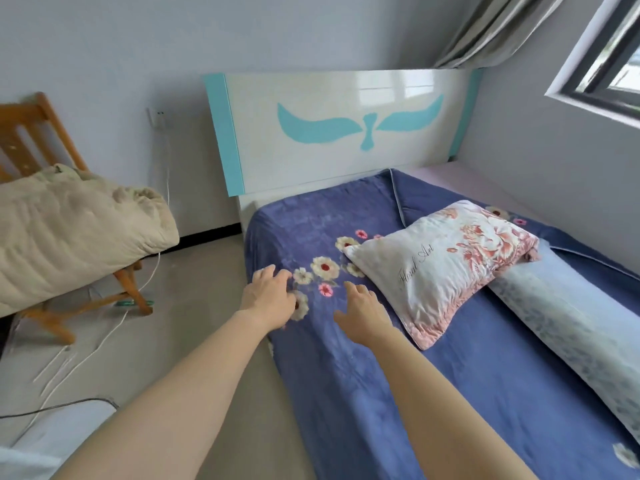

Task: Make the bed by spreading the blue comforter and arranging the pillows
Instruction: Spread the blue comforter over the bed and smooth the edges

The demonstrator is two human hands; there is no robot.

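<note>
The blue comforter (363, 368) with a flower print lies spread over the bed, one corner folded back near the headboard. A white pillow with pink flowers (443, 268) rests on it at an angle. Beside it to the right lies a long pale blue bolster (571, 317). My left hand (270, 296) hovers over the comforter's near left edge with fingers spread. My right hand (363, 310) is just right of it, fingers apart, close to the pillow's left corner. Neither hand holds anything.
A white headboard with a turquoise bird shape (346, 133) stands against the wall. A wooden chair (38, 133) at the left carries a folded beige quilt (69, 230). White cables (104, 341) trail over the floor. A window (606, 57) is in the right wall.
</note>
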